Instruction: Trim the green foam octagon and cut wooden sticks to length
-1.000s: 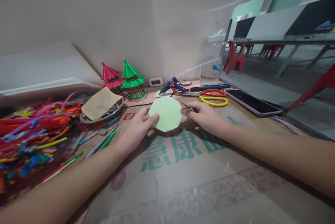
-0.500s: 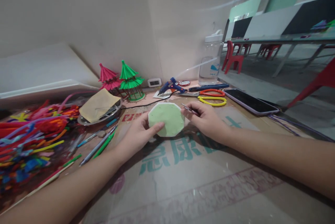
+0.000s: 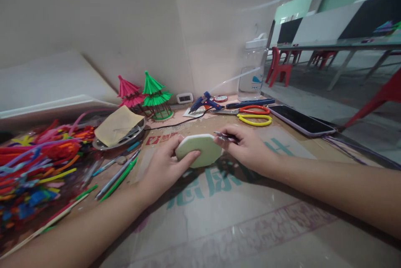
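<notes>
A pale green foam octagon (image 3: 200,151) with a white edge is tilted nearly flat above the cardboard-covered table (image 3: 238,218). My left hand (image 3: 166,165) grips its left side, thumb across the green face. My right hand (image 3: 247,146) touches its right edge and is closed on a small thin metal tool (image 3: 224,136) that points left toward the octagon.
Colourful pipe cleaners (image 3: 34,167) pile at the left, next to a metal dish (image 3: 122,136) and several pens (image 3: 117,174). Pink and green paper pavilions (image 3: 145,96), a blue glue gun (image 3: 205,101), scissors (image 3: 253,115), a phone (image 3: 297,121) and a clear jug (image 3: 253,69) sit behind.
The octagon has tipped from facing me to lying almost flat, showing its white edge. Both hands have come slightly lower and nearer with it.
</notes>
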Available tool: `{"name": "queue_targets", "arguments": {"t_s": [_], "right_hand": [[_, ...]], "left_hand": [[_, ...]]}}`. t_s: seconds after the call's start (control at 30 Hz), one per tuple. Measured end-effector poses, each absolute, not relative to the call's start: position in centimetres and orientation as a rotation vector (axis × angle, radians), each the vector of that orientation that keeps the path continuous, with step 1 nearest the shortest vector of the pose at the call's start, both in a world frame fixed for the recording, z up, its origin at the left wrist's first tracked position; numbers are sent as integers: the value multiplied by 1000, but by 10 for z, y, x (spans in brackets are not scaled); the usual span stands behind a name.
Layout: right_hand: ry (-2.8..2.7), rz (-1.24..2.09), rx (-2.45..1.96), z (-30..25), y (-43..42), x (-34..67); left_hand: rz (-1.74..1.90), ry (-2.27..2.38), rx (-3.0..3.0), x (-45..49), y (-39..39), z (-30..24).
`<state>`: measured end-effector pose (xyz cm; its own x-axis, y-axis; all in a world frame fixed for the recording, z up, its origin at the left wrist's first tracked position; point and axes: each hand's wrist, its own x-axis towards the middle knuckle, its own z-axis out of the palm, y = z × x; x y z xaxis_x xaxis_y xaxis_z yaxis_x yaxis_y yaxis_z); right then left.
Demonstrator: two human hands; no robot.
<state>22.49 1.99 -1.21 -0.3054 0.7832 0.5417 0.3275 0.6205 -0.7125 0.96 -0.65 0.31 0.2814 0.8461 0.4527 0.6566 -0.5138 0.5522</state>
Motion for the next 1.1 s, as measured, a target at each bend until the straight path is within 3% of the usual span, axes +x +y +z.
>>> {"name": "queue_targets", "arguments": {"t_s": [0.13, 0.37, 0.77, 1.1], "right_hand": [[-1838, 659, -877, -6, 12, 222], [-1916, 449, -765, 1, 3, 222], [-1752, 885, -847, -2, 10, 219], [-1775, 778, -842, 3, 5, 215]], "left_hand": [[1034, 1381, 2476, 11, -14, 6], [963, 1360, 2566, 11, -17, 7], [981, 1352, 2342, 16, -14, 9], [993, 1344, 2448, 17, -17, 9]]}}
